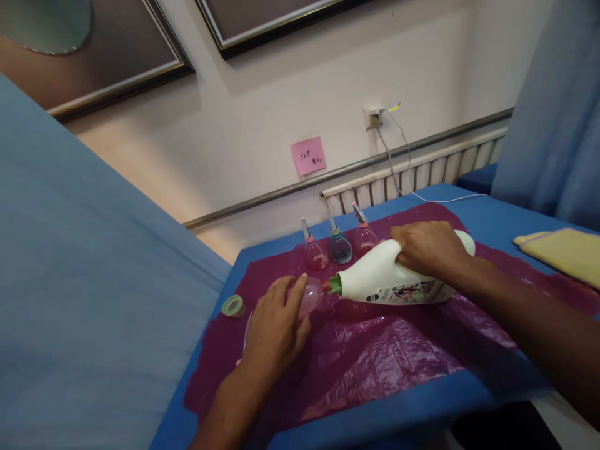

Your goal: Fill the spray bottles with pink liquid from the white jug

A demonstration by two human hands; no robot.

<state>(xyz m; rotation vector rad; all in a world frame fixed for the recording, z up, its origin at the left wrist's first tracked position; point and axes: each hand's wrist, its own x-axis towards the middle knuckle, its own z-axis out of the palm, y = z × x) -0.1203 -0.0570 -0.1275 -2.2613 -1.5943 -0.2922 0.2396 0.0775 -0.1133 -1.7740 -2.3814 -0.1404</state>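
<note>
My right hand [429,247] is wrapped round the handle of a white detergent jug [375,272], tipped nearly level with its mouth to the left. The jug's green spout [334,285] meets the red neck of a small clear pinkish bottle [310,298]. Fingers curled about that bottle, my left hand [279,319] holds it tilted and hides part of it. Left of this hand lies a pale green cap [233,305]. Whether liquid is flowing, I cannot make out.
Behind the jug stand a pink spray bottle [315,255], a teal one [340,249] and another pink one [364,237]. Purple plastic sheeting [375,350] covers the blue table [253,256]. A yellow cloth [562,247] lies right; a blue curtain [94,281] hangs left.
</note>
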